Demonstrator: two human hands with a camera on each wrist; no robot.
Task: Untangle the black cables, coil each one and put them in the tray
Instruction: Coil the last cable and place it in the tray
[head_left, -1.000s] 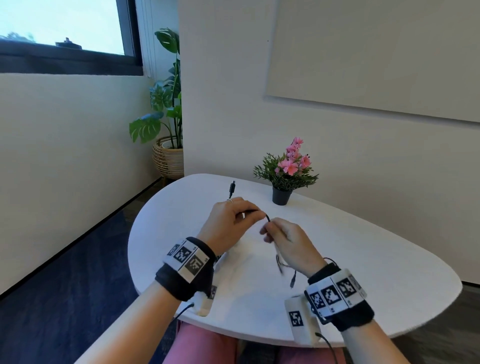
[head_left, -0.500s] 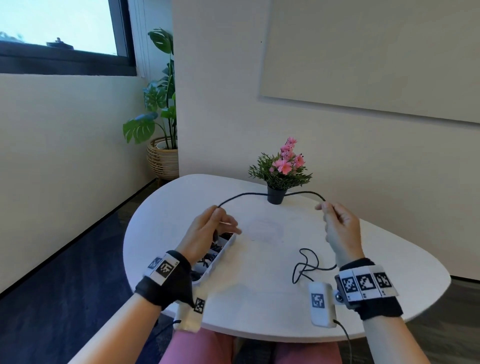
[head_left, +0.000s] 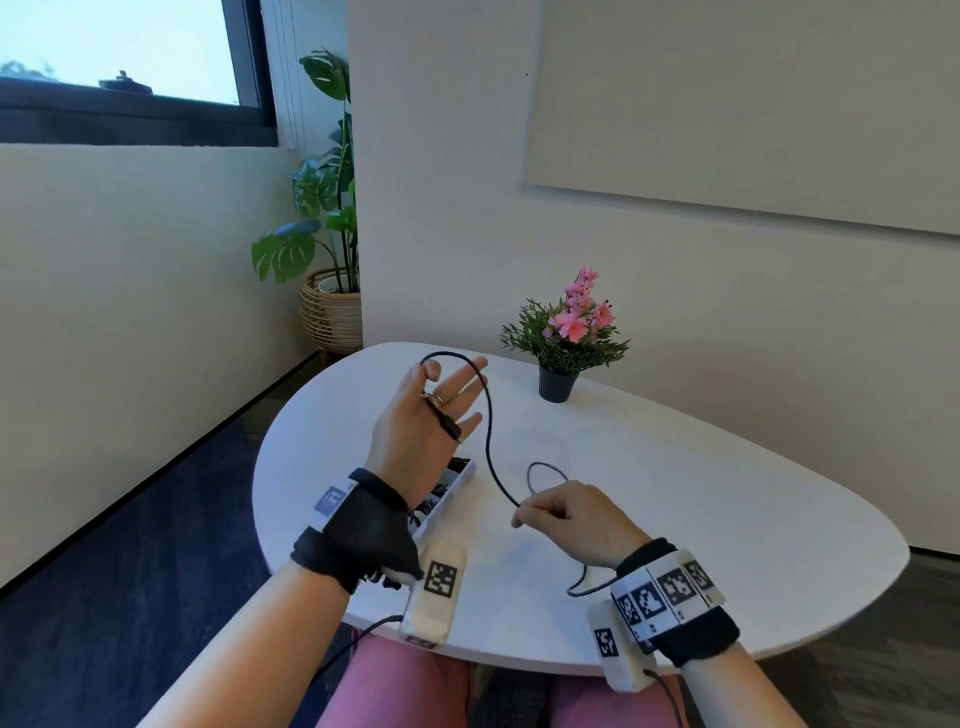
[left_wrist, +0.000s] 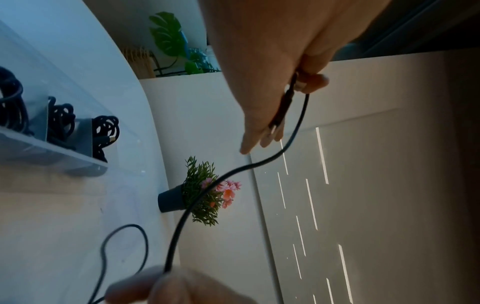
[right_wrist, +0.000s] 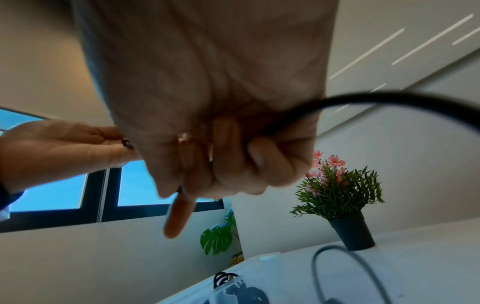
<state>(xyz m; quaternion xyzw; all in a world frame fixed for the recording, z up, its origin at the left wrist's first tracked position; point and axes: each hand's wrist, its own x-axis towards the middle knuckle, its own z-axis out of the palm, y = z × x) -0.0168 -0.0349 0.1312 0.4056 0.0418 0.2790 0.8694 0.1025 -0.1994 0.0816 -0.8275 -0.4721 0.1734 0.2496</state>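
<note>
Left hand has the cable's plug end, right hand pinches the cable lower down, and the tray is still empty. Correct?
Not quite: the tray is not empty. The left wrist view shows coiled black cables already in its compartments. The rest holds: the left hand holds the plug end, and the right hand pinches the cable lower down.

On the table (head_left: 727, 519) I see wide bare room to the right and far right of my hands. The flower pot (head_left: 557, 383) blocks the far middle. The tray (head_left: 457, 488) with coiled cables lies near left, under my left hand (head_left: 421, 421). The black cable (head_left: 488, 436) hangs across the middle, and its slack loop (head_left: 545, 467) lies beside my right hand (head_left: 576, 519).
</note>
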